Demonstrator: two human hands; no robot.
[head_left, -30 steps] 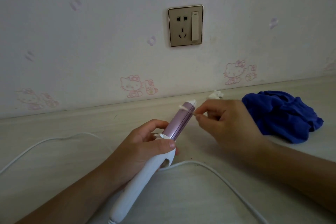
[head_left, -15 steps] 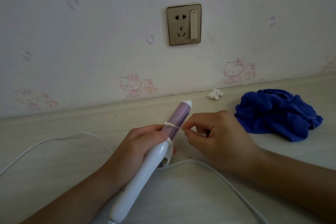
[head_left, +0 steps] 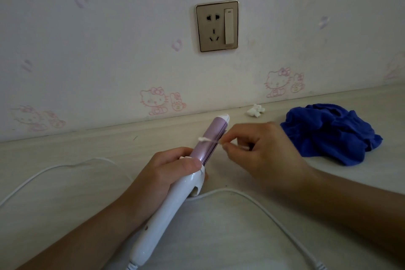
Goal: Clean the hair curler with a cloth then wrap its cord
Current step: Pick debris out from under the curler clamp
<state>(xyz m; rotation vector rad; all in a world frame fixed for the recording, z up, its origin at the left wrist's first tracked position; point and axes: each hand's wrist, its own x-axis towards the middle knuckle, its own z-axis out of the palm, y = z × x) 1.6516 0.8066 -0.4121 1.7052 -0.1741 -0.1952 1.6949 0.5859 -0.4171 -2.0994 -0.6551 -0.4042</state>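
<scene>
Presently, the hair curler was held off the tabletop near its middle, its long axis running from the white handle at the near edge up and away to the purple barrel, whose white tip pointed toward the far edge and the wall. The left hand was clenched around the handle just below the barrel, thumb laid over the top, and so was the hand bearing the appliance. The right hand stood just beside the barrel on its right, thumb and forefinger pinched on the stick of a cotton swab, the other fingers curled loosely; the swab lay crosswise over the barrel, at right angles to its axis, with the cotton end at the barrel's left side. The blue cloth lay crumpled toward the far right of the tabletop, well apart from the curler and nearer the right hand than the left. The white cord trailed loose from the handle's base and looped across the tabletop on both sides, not yet wrapped. A small white wad sat at the far edge by the wall. In my judgement, cleaning was in hand and the cord step outstanding.
</scene>
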